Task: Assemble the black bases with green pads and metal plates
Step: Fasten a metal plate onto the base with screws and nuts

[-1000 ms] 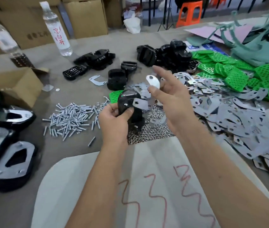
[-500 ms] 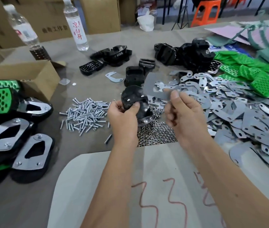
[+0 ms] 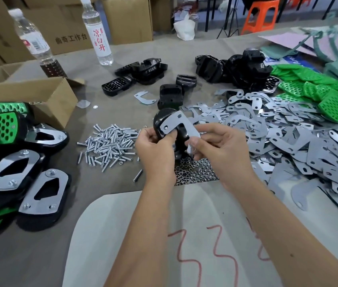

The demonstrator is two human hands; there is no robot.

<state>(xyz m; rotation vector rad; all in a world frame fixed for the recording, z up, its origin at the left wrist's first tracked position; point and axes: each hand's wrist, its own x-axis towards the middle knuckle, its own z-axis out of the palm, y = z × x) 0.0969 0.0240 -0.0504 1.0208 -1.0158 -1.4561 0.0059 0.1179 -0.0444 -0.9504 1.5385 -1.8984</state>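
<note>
Above the pile of nuts (image 3: 195, 172), your left hand (image 3: 155, 150) grips the black base (image 3: 164, 121). Your right hand (image 3: 219, 146) pinches a metal plate (image 3: 177, 123) lying against it.

the black base (image 3: 165, 121) looks like glossy moulded plastic, with highlights on its rounded shell. the metal plate (image 3: 177, 123) against it is thin sheet metal, flat and matt grey, with punched holes. the heap of loose plates (image 3: 288, 137) has the same dull finish, though a few show bright edges. the green pads (image 3: 334, 104) are perforated plastic or rubber, matt. the screws (image 3: 110, 141) and nuts (image 3: 195, 172) are shiny plated metal. the tabletop (image 3: 122, 106) is covered in dull grey cloth-like sheet. the carton (image 3: 39, 96) is plain brown corrugated cardboard, the water bottle (image 3: 98, 32) clear plastic.
</note>
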